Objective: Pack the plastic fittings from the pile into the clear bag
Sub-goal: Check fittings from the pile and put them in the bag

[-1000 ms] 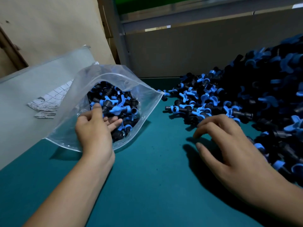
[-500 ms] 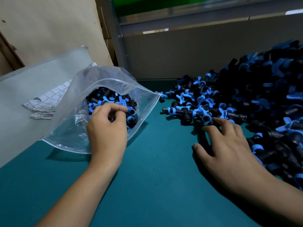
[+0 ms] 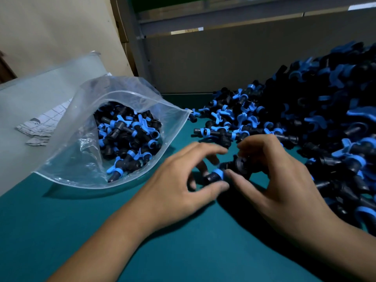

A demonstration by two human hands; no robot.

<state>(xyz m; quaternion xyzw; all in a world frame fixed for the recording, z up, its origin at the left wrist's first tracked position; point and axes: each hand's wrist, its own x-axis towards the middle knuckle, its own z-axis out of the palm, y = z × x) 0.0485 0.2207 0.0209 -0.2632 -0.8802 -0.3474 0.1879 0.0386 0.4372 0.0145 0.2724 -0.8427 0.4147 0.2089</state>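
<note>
Head view, left to right. Folded gridded paper [image 3: 43,125] lies under a grey sheet [image 3: 40,92]; its print is too small to read. Clear bag [image 3: 81,139] lies open on the green desk [image 3: 101,231], partly filled with black-and-blue fittings [image 3: 130,135]. Left hand [image 3: 183,180] at centre, fingers curled, thumb and fingertips on one fitting [image 3: 216,175]. Right hand [image 3: 274,180] pinches the same fitting from the other side. Pile [image 3: 315,119] covers the desk at right.
</note>
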